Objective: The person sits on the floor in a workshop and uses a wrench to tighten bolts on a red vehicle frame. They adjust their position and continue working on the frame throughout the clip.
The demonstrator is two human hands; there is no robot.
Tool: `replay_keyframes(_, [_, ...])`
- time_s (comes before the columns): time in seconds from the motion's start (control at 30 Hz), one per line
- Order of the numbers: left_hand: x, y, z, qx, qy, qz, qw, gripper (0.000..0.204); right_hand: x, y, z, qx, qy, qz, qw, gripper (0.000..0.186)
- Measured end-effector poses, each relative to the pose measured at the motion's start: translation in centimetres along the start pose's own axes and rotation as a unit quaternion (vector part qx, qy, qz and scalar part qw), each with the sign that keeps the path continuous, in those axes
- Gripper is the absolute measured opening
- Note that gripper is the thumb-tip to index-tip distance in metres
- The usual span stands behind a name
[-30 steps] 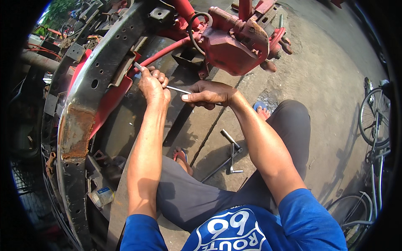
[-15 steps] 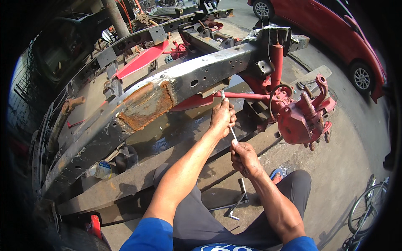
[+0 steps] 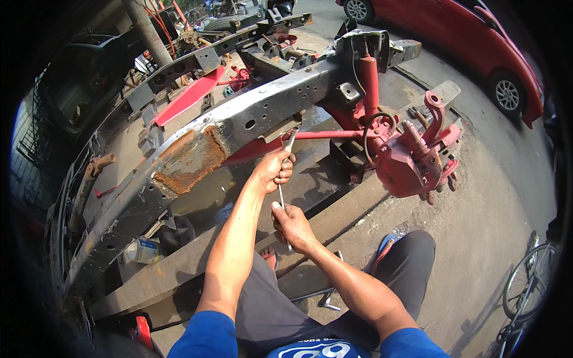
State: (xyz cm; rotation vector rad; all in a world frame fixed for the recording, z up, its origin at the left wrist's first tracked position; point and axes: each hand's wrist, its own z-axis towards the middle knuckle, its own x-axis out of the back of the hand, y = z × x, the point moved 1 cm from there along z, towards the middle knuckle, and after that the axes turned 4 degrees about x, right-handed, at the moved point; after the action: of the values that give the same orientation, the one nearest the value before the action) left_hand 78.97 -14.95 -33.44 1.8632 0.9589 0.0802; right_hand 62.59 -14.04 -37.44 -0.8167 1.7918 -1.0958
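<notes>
A long, slim silver wrench stands nearly upright in front of a black vehicle frame rail. My left hand is closed around its upper part. Lower down, my right hand grips the shank, thumb along it, and the lower end sticks out below. The wrench's top end reaches a bracket under the rail, by a red rod; what it fits on is too small to tell. To the right sits a red wheel hub assembly with a red shock absorber above it.
A rusty patch marks the rail's left part. Concrete beams run beneath. A metal hand tool lies on the ground between my legs. A red car stands far right, a bicycle lower right, a can at left.
My right hand has swung left with the wrench's lower end, so the wrench leans the other way. The whole view has shifted slightly. Both hands keep hold of it.
</notes>
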Motion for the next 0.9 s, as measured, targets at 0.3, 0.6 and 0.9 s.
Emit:
replay_keyframes(0.3, [-5.8, -3.3, 2.2, -0.148, 0.069, -0.100, 0.982, 0.033, 9.7, -2.9, -0.9, -0.009, -0.050, -0.172, 0.984, 0.048])
replay_keyframes(0.6, [-9.7, -4.6, 4.5, -0.217, 0.142, -0.170, 0.951, 0.035, 17.4, -5.7, 0.1, 0.087, -0.120, -0.274, 0.950, 0.052])
replay_keyframes(0.9, [-7.4, -2.7, 1.7, -0.148, 0.068, -0.148, 0.976, 0.033, 12.1, -4.1, -2.3, -0.049, -0.210, 0.158, 0.964, 0.035])
